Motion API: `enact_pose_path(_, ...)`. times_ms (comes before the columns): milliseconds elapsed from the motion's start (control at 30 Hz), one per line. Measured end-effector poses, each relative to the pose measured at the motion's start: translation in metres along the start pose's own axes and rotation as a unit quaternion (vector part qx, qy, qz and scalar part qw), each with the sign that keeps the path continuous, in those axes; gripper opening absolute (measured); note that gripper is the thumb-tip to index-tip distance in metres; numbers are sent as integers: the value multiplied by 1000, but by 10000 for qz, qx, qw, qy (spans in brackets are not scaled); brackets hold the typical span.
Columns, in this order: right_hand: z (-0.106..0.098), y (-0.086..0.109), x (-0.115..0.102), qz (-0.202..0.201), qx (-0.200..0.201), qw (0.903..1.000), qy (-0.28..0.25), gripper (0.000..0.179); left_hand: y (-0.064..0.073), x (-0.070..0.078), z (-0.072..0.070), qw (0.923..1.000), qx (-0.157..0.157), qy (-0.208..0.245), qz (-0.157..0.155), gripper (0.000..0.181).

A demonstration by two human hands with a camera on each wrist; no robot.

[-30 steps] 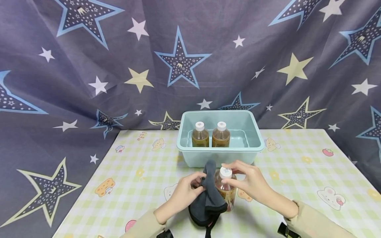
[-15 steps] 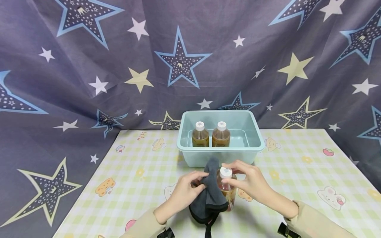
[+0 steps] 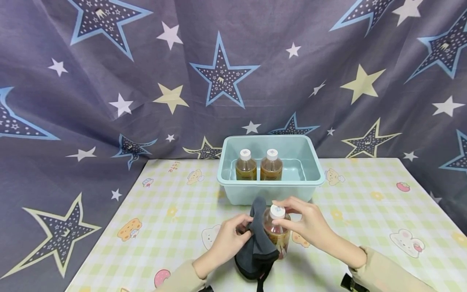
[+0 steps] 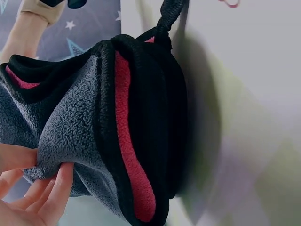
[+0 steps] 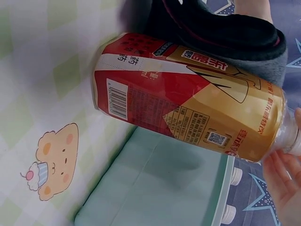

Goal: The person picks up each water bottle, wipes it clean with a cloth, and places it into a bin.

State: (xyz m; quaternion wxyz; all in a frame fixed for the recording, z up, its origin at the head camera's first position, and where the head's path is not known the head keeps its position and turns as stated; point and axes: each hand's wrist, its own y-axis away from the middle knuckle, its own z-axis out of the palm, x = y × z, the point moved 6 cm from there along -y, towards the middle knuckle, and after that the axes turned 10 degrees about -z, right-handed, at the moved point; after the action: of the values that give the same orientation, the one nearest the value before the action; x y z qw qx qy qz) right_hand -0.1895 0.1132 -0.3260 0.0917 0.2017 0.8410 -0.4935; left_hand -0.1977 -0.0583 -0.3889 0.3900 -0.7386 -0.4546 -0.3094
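Red-and-gold bottle [image 5: 193, 99], white cap [image 3: 277, 211], fleecy grey cloth [image 4: 70, 122], black edging [image 4: 106, 122]

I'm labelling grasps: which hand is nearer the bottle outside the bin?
Right. The right hand holds the bottle at its top; the left hand is to the bottle's left, pinching the grey fleece item.

A light blue tub [image 3: 238, 194] is standing near the far edge of a green-and-white checked tablecloth [image 3: 368, 243]. Inside it, a left bottle [image 3: 246, 169] and a right bottle [image 3: 271, 168], both white-capped, are standing upright just beside each other. A rabbit print [image 3: 405, 243] is showing on the tablecloth's right side. Behind, a purplish-grey curtain [image 3: 277, 24] is hanging, with blue, yellow and white stars [image 3: 362, 84] covering it.
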Motion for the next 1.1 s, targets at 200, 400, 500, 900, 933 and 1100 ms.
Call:
enact_pose_path(200, -2, -3, -4, 29, 10, 10000, 35, 40, 2, -9, 6, 9999, -90, -50, -64, 27)
enact_pose_path(400, -7, -15, -22, -6, 48, 10000, -8, 38, 1, -22, 13, 9973, -330, -236, -616, 27)
enact_pose_path(500, -8, -19, -27, -20, 57, 10000, -16, 37, 1, -27, 15, 9965, -361, -362, -663, 28)
enact_pose_path(900, -9, -20, -29, 63, 45, 10000, 1, 38, 4, -41, 26, 9925, -516, -769, -801, 26)
enact_pose_path(933, -8, -17, -25, 64, 39, 10000, 2, 38, 4, -41, 26, 9925, -510, -771, -797, 26)
enact_pose_path(1100, -1, -1, -2, 45, 1, 10000, 57, 41, 4, -41, 25, 9929, -556, -625, -847, 26)
